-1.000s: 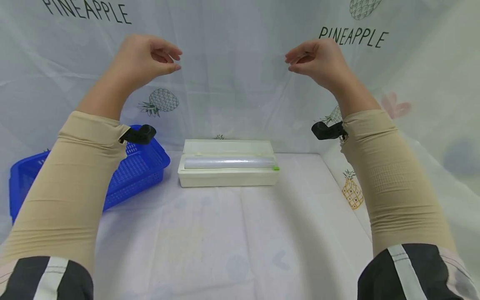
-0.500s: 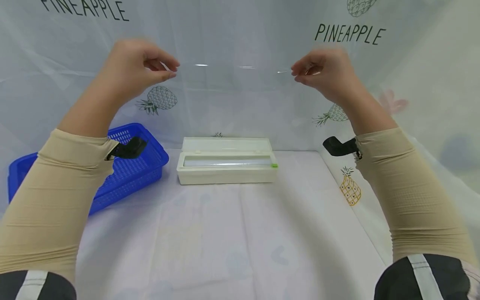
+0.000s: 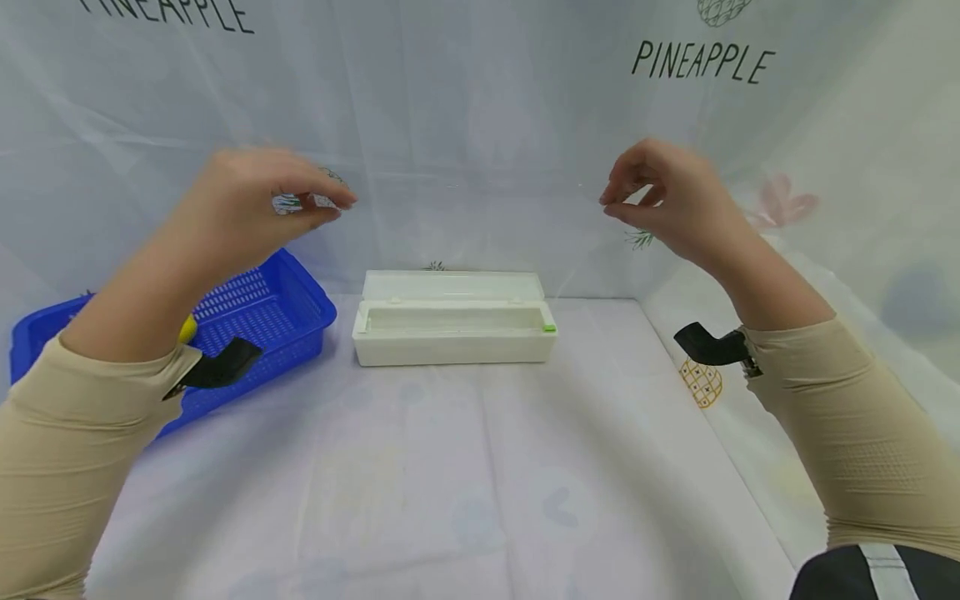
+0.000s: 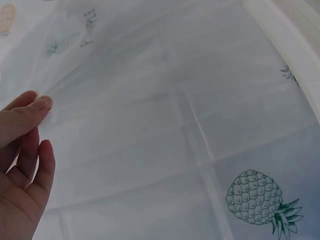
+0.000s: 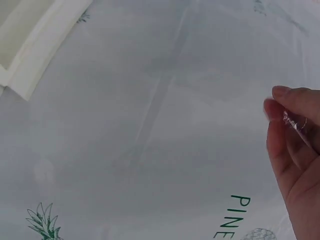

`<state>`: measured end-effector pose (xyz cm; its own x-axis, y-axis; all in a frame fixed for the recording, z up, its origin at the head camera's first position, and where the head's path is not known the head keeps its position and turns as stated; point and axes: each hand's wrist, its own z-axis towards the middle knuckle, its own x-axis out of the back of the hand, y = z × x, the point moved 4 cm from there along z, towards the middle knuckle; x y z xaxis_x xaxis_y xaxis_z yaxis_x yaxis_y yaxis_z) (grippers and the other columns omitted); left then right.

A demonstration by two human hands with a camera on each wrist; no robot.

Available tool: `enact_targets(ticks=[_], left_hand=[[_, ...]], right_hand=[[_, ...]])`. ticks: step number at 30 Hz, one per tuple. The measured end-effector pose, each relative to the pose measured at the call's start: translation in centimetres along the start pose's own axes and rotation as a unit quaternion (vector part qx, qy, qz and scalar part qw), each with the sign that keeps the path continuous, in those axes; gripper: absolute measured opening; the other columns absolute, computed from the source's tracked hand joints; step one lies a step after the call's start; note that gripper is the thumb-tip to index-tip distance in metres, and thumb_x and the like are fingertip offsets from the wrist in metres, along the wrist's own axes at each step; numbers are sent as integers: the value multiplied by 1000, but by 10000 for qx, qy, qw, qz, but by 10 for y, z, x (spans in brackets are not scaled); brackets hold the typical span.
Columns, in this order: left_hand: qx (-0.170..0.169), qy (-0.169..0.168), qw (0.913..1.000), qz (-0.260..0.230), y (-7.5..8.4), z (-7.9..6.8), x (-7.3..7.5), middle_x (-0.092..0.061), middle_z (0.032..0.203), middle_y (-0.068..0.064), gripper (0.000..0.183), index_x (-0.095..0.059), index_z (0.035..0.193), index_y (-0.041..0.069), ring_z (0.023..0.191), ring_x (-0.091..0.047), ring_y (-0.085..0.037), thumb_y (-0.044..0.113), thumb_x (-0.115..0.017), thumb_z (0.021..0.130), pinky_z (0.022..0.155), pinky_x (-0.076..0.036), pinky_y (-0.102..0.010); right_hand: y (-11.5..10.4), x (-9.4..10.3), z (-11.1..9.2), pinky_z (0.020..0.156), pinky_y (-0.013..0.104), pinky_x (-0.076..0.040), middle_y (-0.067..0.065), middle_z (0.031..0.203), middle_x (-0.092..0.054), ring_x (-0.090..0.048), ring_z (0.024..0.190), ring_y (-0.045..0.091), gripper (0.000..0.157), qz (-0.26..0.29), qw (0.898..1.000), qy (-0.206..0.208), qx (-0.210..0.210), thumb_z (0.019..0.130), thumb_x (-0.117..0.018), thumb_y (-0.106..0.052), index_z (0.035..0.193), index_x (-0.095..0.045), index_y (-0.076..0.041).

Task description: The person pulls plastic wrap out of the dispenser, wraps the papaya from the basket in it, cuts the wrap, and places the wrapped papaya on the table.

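Film (image 5: 296, 126), clear and glossy, crinkles in the right hand's (image 3: 678, 196) pinch; the left hand's (image 3: 243, 187) thumb and forefinger tips press together, apparently on its far edge, though the span between is nearly too transparent to trace. From the smooth, cream, oblong box (image 3: 453, 352), the hands hover at two and ten o'clock. Slack could let the film fold and cling; uneven pulling could tear it. The perforated blue plastic basket (image 3: 255, 375), at nine, could snag a drooping edge.
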<state>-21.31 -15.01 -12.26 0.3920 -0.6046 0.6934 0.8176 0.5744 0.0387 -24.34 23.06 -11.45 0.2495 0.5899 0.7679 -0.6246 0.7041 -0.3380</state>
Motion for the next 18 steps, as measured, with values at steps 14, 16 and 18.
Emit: enact_targets(ticks=[14,16,18], left_hand=[[-146,-165,9991,-372,25,-42,9,-72,90,5,50,-74,104,11,81,-59,2,-14,-84,61,79,-42,-8],[-41,-197,9996,-212,27,-48,10,-71,89,6,51,-74,106,11,80,-59,2,-10,-86,61,79,-41,-7],[134,-153,9998,-83,29,-55,12,-71,87,8,45,-75,101,11,80,-59,3,-8,-86,61,78,-41,-6]], right_hand=[[8,9,-48,83,19,-44,6,83,-68,-58,87,18,14,1529,9882,-61,-18,76,-75,14,82,-72,2],[8,7,-55,84,19,-45,10,85,-68,-59,91,22,15,2260,9741,-93,46,75,-72,20,80,-70,6],[7,3,-62,84,22,-47,14,90,-69,-60,96,25,16,2937,9555,-218,181,74,-67,25,79,-68,10]])
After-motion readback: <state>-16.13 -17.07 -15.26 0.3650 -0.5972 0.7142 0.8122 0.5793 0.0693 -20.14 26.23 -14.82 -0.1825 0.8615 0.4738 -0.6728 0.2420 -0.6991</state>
